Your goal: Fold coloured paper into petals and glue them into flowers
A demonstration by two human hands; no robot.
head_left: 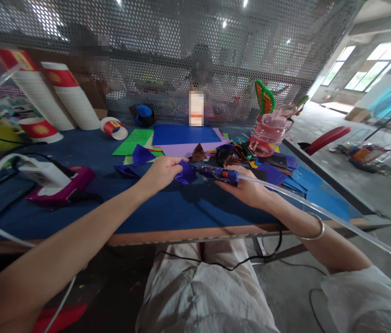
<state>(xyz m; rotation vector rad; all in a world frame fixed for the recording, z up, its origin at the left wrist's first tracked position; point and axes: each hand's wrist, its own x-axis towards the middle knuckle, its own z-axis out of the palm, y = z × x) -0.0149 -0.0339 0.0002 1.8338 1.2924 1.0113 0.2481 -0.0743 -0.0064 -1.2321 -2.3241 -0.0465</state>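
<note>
My left hand (162,172) pinches a folded piece of purple paper (186,173) above the blue tabletop. In my right hand (245,187) is a blue glue gun (218,173), its nozzle pointing left at the purple paper; whether the tip touches it I cannot tell. A long clear glue stick (306,203) runs out of the gun's back end over my right forearm. Beside my left hand lie more folded purple pieces (141,155). Just behind the gun sit a dark roll (223,155) and a small brown folded paper (198,152).
Coloured sheets (184,135) lie at the back middle. Paper cup stacks (73,99) and a purple power strip (59,185) with a white plug stand left. A pink plastic bottle (267,134) is at the back right, before a perforated metal screen (167,55). A black cord (216,266) hangs below the table edge.
</note>
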